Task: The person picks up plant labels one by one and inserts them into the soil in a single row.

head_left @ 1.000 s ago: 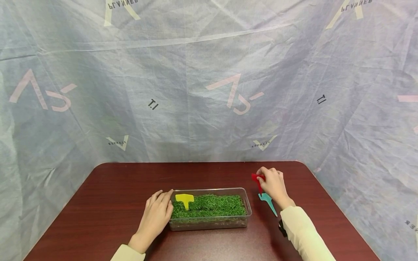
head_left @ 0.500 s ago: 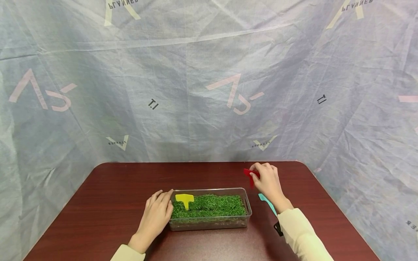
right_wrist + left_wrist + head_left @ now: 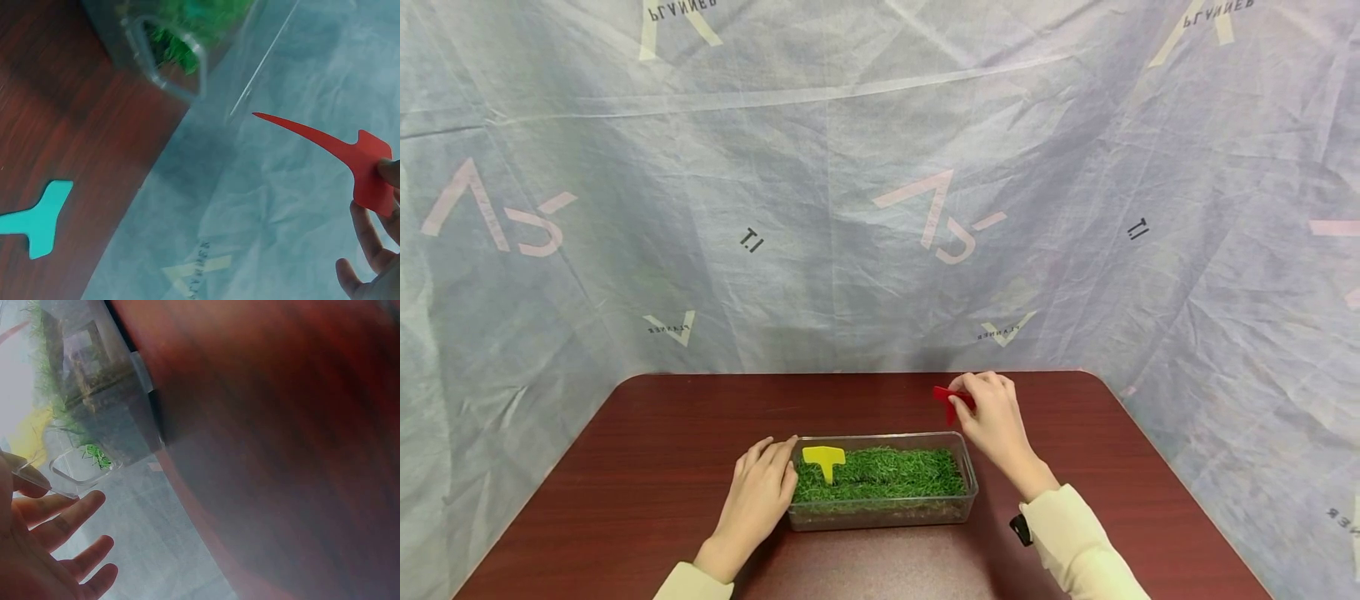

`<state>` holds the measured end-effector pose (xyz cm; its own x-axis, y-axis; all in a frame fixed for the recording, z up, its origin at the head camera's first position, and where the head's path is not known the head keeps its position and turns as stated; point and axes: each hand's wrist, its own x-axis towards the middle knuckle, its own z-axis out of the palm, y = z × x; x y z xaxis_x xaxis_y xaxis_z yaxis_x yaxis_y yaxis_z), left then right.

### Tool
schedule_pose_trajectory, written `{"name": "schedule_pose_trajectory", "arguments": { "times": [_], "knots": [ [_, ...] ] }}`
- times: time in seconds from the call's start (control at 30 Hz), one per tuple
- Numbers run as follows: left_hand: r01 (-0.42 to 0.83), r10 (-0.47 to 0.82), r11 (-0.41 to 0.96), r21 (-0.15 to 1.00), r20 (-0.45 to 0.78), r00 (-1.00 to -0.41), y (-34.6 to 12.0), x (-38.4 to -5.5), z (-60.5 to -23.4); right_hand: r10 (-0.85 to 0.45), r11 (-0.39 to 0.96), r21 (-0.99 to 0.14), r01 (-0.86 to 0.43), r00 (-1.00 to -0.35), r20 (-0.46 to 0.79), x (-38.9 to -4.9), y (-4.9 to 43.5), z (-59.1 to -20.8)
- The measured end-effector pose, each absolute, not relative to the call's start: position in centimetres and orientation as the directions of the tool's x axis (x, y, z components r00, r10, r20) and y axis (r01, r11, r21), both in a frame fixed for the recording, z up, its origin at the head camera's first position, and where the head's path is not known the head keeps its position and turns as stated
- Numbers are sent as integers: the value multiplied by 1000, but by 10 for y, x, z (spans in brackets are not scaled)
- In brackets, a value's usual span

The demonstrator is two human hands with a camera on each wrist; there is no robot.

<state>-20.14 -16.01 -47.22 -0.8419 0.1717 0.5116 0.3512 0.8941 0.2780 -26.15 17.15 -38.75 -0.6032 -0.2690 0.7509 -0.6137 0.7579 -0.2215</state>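
My right hand [image 3: 996, 421] pinches the red tag [image 3: 369, 175] by its wide head, thumb flat on one face and fingers behind; the remaining fingers curl loosely around nothing. In the head view the tag sits right of centre, by the far right corner of the tray [image 3: 880, 514], its stem hanging down. In the right wrist view its pointed tip aims toward the upper left, apart from the tray.

I judge the tag thin plastic, very light and smooth, stiff enough to push but ready to bend along that narrow stem. The head is the place to hold it: broad, flat and away from the point. A grip low on the stem would give me less face to pinch, and pushing at a slant might bow it or twist it in my fingers.

My left hand [image 3: 758, 492] lies with fingers extended against the tray's left end, where the yellow tag [image 3: 824, 457] stands upright in the grass [image 3: 906, 475]. The tray looks like rigid clear plastic, best steadied at its rim. The teal tag [image 3: 42, 225] lies flat on the table [image 3: 700, 417], lower left in the right wrist view; a fingernail under its edge should lift it.
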Motion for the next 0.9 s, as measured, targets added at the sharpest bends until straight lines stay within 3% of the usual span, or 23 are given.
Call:
{"name": "schedule_pose_trajectory", "arguments": {
  "times": [0.4, 0.9],
  "knots": [
    [359, 175, 894, 269, 528, -831, -160, -202, -473, -307, 688, -233, -688, -566, 765, -248, 145, -386],
    [367, 178, 892, 265, 540, -822, -160, -201, -472, -350, 652, -240, -720, -566, 747, -236, 121, -400]
  ]
}}
